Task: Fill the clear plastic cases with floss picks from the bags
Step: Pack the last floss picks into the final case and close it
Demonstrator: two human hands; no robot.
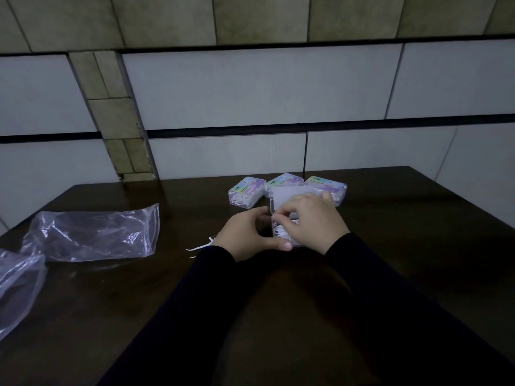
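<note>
Both hands meet over an open clear case (281, 232) near the middle of a dark wooden table (111, 288). At left, the left hand (245, 235) curls round the case's near-left corner, thumb along the front edge. At right, the right hand (309, 218) reaches over the case with fingers bent, fingertips pinching at the white floss picks (278, 231) packed inside; exactly what they pinch cannot be told. Its raised lid (287, 197) stands upright behind the fingers. Just beyond, three closed cases with colourful labels sit in a row: one at left (246, 192), one in the middle (282, 181) partly hidden by the lid, one at right (328, 188). Two loose floss picks (200, 246) lie on the table just beside the left wrist. Well apart to the left lies a crumpled clear plastic bag (94, 232), with a second bag (16, 288) at the table's near-left edge. Black sleeves (195, 316) cover both arms.
</note>
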